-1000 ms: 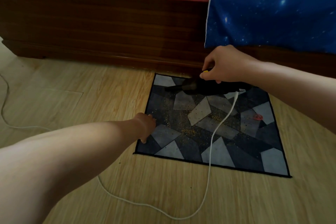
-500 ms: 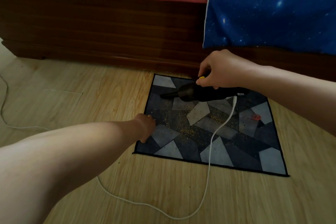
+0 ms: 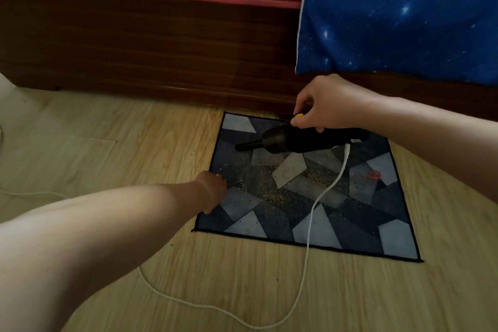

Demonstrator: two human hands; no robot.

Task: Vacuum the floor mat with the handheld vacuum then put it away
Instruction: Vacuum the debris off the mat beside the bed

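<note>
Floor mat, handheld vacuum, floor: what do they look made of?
The floor mat looks like thin printed fabric, matte, with a black bound edge. The handheld vacuum seems black plastic with a slight sheen, its front section darkly translucent. The floor shows grain and plank seams: wood or laminate, cannot tell.

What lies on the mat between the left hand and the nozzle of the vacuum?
Only floor mat with a few scattered yellow crumbs separates the left hand from the handheld vacuum nozzle, as the head view shows.
</note>
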